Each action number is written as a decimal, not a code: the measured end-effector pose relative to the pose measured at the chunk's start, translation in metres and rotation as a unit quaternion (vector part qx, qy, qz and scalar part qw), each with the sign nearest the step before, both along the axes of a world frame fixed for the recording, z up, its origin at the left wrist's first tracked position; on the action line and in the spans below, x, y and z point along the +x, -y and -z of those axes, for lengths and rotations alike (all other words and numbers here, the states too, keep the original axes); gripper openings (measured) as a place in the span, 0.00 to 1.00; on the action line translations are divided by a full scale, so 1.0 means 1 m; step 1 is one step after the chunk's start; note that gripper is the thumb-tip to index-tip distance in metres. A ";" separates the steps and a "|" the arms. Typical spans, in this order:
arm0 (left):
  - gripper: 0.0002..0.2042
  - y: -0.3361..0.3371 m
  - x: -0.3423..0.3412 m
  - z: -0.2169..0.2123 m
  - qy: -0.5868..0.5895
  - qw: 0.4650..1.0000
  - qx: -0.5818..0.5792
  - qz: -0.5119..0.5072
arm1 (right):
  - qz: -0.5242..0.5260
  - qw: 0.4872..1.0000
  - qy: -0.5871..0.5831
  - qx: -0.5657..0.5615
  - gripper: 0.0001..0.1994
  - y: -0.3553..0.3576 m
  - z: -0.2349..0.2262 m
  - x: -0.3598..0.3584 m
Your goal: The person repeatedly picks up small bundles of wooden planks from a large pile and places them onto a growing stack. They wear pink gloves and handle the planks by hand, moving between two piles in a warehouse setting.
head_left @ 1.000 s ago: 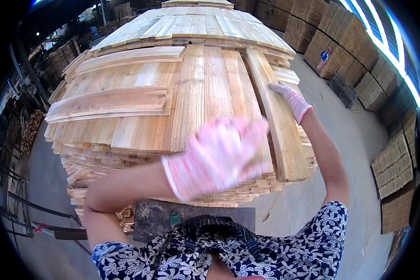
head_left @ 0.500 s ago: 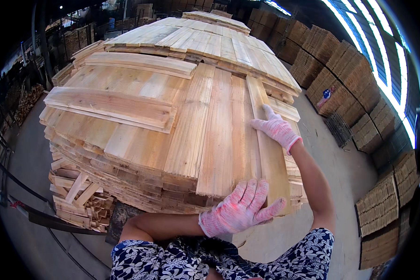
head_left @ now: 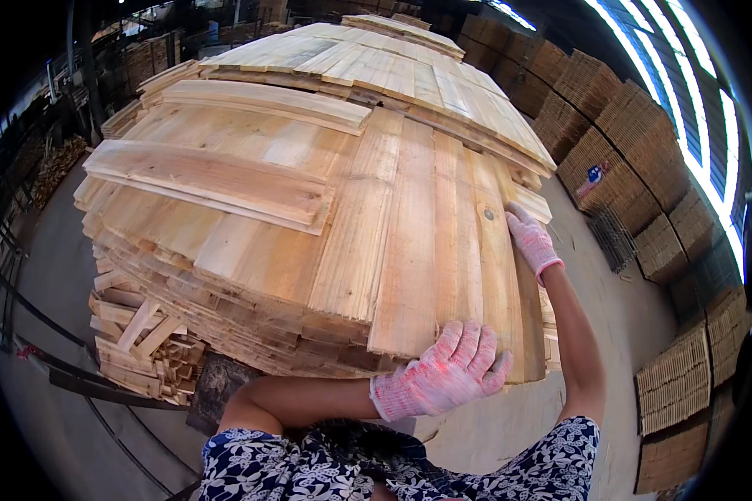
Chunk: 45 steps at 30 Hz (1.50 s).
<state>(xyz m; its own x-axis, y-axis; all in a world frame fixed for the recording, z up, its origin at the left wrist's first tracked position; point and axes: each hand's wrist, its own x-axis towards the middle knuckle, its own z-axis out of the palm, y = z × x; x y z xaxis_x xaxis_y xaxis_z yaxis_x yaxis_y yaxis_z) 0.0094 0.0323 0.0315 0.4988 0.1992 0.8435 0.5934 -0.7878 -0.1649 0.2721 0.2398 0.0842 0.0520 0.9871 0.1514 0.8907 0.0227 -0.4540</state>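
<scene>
My left hand, in a white-and-pink knit glove, presses against the near ends of the planks, fingers extended upward and thumb apart to the right. A pale wooden plank with a dark knot lies lengthwise in the top layer, just right of other planks. At its right side, farther up, my gloved right hand holds the edge, fingertips partly hidden. Left of my hands, a reddish plank lies in the same layer. All rest on a thick stack of boards.
Loose boards lie crosswise on the stack's left part. Behind rises a higher stack. Offcuts are piled at lower left, beside a dark metal rail. Tall wood stacks line the right, across a concrete floor.
The plank at the right now lies further right and in line with its neighbours, its knot showing. My right hand has moved right and slightly down to its outer edge. My left hand shifted slightly right.
</scene>
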 end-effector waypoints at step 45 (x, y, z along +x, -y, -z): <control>0.20 0.048 -0.763 0.566 0.880 -0.026 -0.472 -0.047 | -0.569 0.714 0.370 -0.174 0.45 0.106 0.495 -1.125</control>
<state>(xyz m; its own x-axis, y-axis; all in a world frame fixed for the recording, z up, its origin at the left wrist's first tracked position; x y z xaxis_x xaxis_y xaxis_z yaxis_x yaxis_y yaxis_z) -0.7534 -0.0158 -0.5345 -0.1082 0.4324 -0.8951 -0.9848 0.0767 0.1561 -0.8533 0.1338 -0.4108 -0.7801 0.3114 -0.5426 0.3845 0.9228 -0.0233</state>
